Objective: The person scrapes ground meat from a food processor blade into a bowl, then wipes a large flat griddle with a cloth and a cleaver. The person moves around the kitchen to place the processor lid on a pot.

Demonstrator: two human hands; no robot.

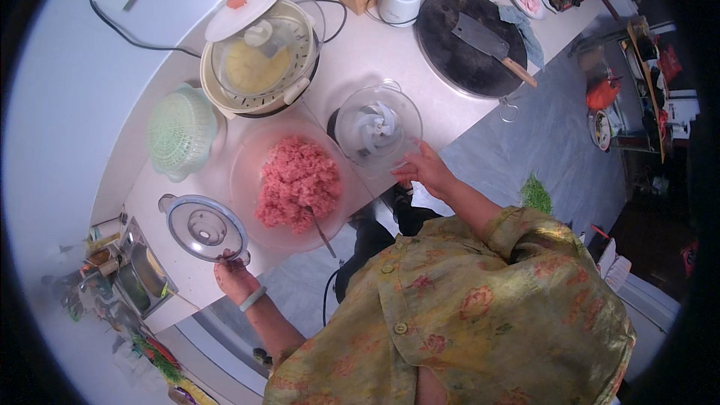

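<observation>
My left hand (233, 278) grips the edge of a clear round lid (194, 224) with a grey rim and side tabs, held at the counter's left front. My right hand (430, 171) has its fingers apart at the near right side of a clear food-processor bowl (354, 149); they appear to touch its wall. Inside that bowl stands a pale multi-armed blade (378, 126), with no food visible around it. Between my hands, a translucent pink basin (243, 180) holds a heap of minced meat (301, 180). A metal utensil (322, 232) sticks out of the meat over the basin's near edge.
A cream steamer pot (216, 87) with a tilted white lid (244, 11) and a green colander (181, 132) stand behind. A cleaver (481, 35) lies on a dark round chopping board (439, 50), its handle overhanging. Nearby are a white motor unit (400, 3) and a sink (140, 275).
</observation>
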